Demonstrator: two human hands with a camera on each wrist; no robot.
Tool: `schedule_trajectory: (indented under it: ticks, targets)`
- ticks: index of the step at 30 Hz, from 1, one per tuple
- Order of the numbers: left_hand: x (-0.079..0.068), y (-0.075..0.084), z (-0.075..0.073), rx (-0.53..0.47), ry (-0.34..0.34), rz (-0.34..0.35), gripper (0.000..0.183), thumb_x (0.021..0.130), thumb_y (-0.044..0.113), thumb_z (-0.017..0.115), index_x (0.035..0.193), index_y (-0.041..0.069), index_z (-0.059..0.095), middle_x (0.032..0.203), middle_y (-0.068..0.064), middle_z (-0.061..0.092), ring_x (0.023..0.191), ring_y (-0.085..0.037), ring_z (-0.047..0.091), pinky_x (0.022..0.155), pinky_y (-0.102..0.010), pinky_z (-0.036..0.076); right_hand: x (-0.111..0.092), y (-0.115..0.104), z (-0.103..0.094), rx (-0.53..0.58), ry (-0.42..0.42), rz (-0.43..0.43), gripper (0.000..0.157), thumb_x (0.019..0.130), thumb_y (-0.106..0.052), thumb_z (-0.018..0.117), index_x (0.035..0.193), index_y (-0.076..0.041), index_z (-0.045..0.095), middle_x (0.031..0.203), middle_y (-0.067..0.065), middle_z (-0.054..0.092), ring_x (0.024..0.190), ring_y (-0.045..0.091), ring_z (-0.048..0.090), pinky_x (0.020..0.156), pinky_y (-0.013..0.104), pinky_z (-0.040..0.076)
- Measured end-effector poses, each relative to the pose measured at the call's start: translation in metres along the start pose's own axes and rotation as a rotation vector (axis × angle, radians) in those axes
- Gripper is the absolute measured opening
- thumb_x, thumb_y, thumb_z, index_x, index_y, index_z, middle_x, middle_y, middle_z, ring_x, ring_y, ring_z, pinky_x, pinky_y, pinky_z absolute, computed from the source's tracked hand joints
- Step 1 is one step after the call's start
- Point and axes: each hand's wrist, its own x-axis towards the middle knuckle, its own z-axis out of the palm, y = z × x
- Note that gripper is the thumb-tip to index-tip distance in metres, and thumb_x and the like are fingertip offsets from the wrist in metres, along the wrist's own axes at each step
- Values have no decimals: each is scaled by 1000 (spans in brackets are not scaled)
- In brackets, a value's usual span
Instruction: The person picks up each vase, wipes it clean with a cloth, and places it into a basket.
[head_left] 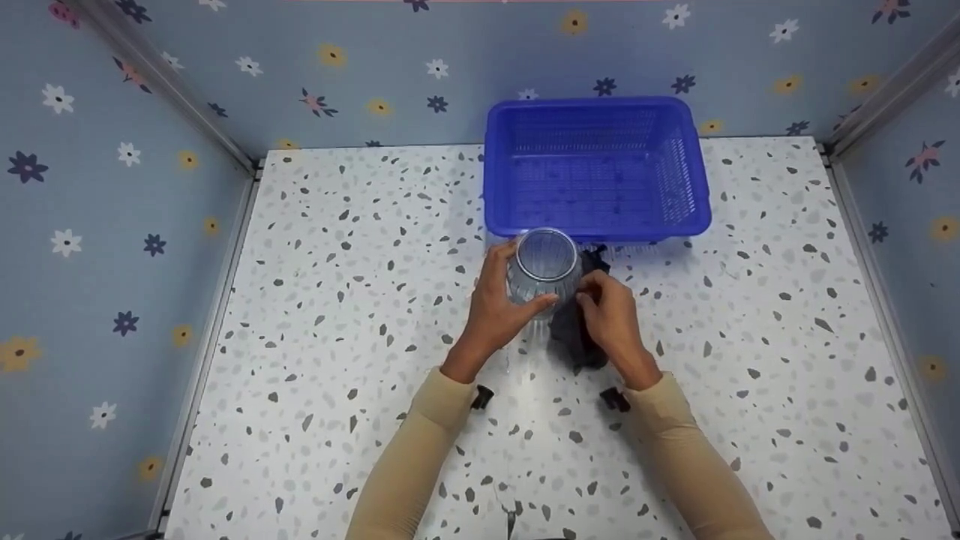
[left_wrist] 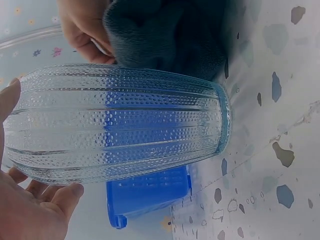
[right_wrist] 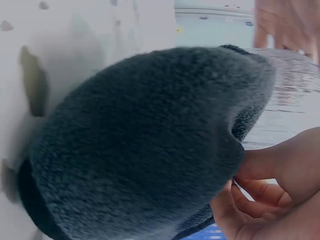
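A clear, ribbed glass vase (head_left: 546,262) with a dimpled surface stands upright at the middle of the table. My left hand (head_left: 501,304) grips it around its upper part, thumb across the near side. In the left wrist view the vase (left_wrist: 120,122) lies sideways across the picture, its base close to the tabletop. Right of the vase, my right hand (head_left: 611,315) pinches a dark grey fluffy cloth (head_left: 577,337) between thumb and fingers. The cloth (right_wrist: 140,145) hangs down in folds and fills much of the right wrist view, overlapping the vase's side there.
A blue plastic basket (head_left: 597,234) with slotted walls stands behind the vase, against the flowered back wall (head_left: 390,75). The speckled white tabletop (head_left: 337,300) spreads out on both sides. Flowered panels (head_left: 97,262) border the left and right.
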Motion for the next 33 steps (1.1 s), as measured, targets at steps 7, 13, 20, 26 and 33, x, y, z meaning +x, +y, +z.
schedule_trajectory:
  ticks: [7, 13, 20, 26, 33]
  targets:
    - [0, 1, -1, 6, 0, -6, 92, 83, 34, 92, 154, 4, 42, 153, -15, 47, 146, -29, 46, 117, -47, 42, 0, -22, -19, 40, 81, -83, 7, 94, 12, 68, 99, 6, 70, 96, 23, 73, 91, 38, 70, 75, 44, 52]
    - [1, 1, 0, 4, 10, 12, 91, 82, 33, 93, 152, 3, 44, 153, -15, 48, 146, -28, 46, 118, -44, 41, 0, -39, -30, 68, 110, -106, 7, 95, 11, 69, 101, 7, 70, 97, 22, 73, 91, 37, 70, 76, 43, 52]
    - [1, 1, 0, -3, 6, -8, 90, 82, 33, 93, 151, 3, 44, 154, -15, 49, 146, -29, 46, 119, -43, 41, 1, -44, -33, 71, 110, -110, 8, 95, 11, 69, 102, 8, 70, 99, 23, 73, 92, 36, 70, 77, 44, 53]
    - [1, 2, -1, -3, 4, -25, 90, 82, 33, 93, 151, 3, 44, 154, -15, 49, 146, -29, 46, 120, -44, 40, 1, -38, -28, 80, 107, -102, 8, 94, 13, 69, 102, 9, 69, 98, 23, 72, 94, 38, 70, 76, 47, 56]
    - [0, 2, -1, -9, 2, -8, 89, 83, 33, 92, 152, 4, 43, 154, -15, 48, 145, -29, 47, 117, -46, 42, 0, -17, -14, 34, 83, -64, 8, 95, 13, 67, 100, 7, 68, 97, 23, 72, 92, 38, 70, 75, 45, 54]
